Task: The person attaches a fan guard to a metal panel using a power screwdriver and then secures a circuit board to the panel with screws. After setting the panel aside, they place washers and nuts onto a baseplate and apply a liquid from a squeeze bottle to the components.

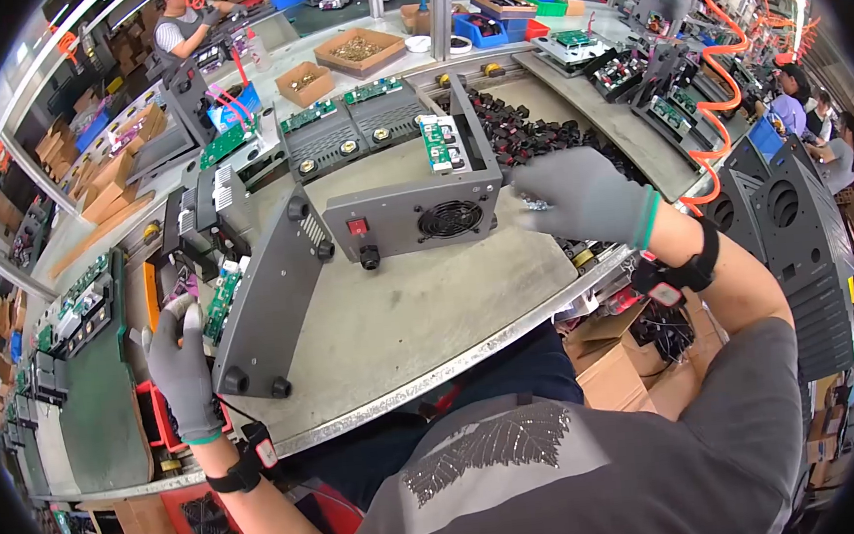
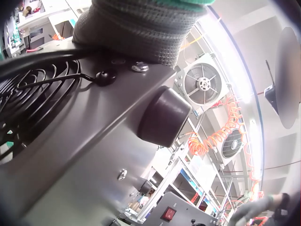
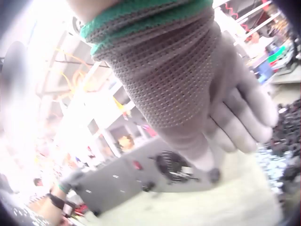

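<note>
Observed at the worktop (image 1: 421, 318): a person at work, both hands in grey knitted gloves with green cuffs. The left hand (image 1: 180, 372) stands beside a dark grey sheet-metal casing (image 1: 274, 304) with black rubber feet, fingers extended and slightly spread; whether the fingertips bear on it cannot be told. The right hand (image 3: 207, 108) hangs just off the end of a second grey metal casing (image 1: 395, 237), fingers loosely curved and thumb apart; no held part can be made out. The second casing sits at the middle of the worktop, its end panel bearing a red rocker switch (image 1: 358, 226) and a round black fan grille (image 1: 449, 220). Behind the right hand lies a heap of small black parts (image 1: 537, 133). An orange coiled hose (image 1: 719, 83) hangs at the right.
</note>
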